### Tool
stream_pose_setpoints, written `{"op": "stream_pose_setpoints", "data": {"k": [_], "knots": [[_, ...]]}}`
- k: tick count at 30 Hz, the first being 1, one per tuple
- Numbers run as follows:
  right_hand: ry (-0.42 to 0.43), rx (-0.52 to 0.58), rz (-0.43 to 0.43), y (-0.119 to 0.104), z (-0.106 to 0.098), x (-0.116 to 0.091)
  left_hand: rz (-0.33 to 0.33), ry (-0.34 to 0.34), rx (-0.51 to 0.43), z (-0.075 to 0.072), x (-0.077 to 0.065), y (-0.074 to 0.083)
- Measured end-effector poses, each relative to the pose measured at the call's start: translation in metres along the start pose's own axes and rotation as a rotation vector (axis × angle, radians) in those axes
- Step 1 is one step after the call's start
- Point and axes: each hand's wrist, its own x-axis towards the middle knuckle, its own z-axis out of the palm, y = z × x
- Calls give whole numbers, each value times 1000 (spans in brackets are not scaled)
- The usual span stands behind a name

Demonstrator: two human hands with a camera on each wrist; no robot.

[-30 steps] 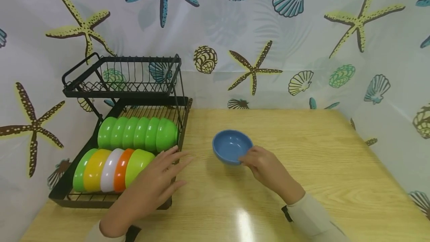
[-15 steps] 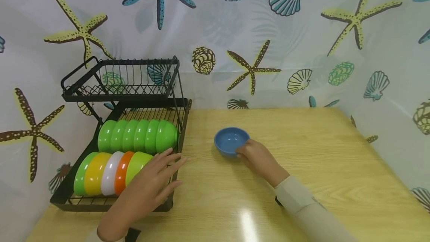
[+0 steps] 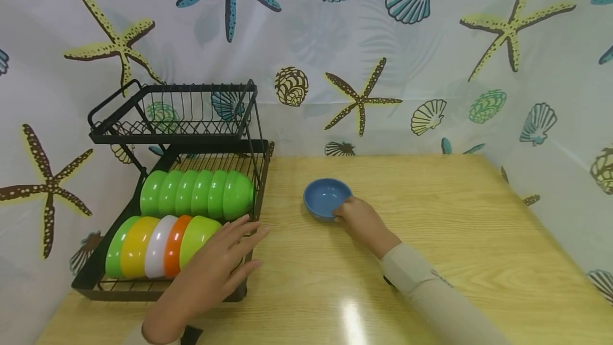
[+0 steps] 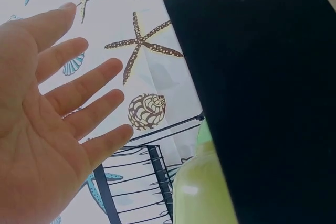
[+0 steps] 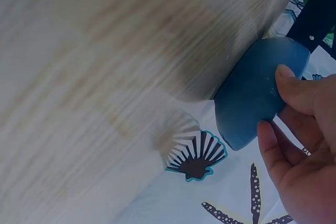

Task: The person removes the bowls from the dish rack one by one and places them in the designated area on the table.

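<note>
My right hand (image 3: 364, 223) pinches the near right rim of a blue bowl (image 3: 325, 196), which faces upward over the middle of the table. In the right wrist view, the thumb lies on the outside of the blue bowl (image 5: 257, 87); whether its base touches the wood I cannot tell. My left hand (image 3: 215, 265) holds nothing; its fingers (image 4: 94, 87) are spread and relaxed. It hovers at the right front of a black dish rack (image 3: 158, 296), partly covering the lime bowl (image 3: 193, 238) at the end of the front row.
Several green bowls (image 3: 198, 193) stand on edge in the rack's back row. Beside the lime bowl stand orange, white, yellow and green bowls. A wire upper tier (image 3: 167, 137) overhangs the back. Patterned sheets (image 3: 311, 31) enclose the wooden table (image 3: 455, 217).
My right hand and the blue bowl have moved a little farther back and slightly left. The left hand stays almost where it was.
</note>
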Motion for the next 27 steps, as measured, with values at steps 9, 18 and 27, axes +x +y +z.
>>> {"op": "stream_pose_setpoints", "data": {"k": [9, 18, 27], "knots": [[-33, 21, 5, 0, 4, 1, 27, 17, 5, 1, -2, -2], [-11, -10, -22, -1, -2, -4, 26, -33, 58, 2, 2, 0], [-53, -12, -66, -18, -21, -24, -70, 93, 129, -5, 4, -4]]}}
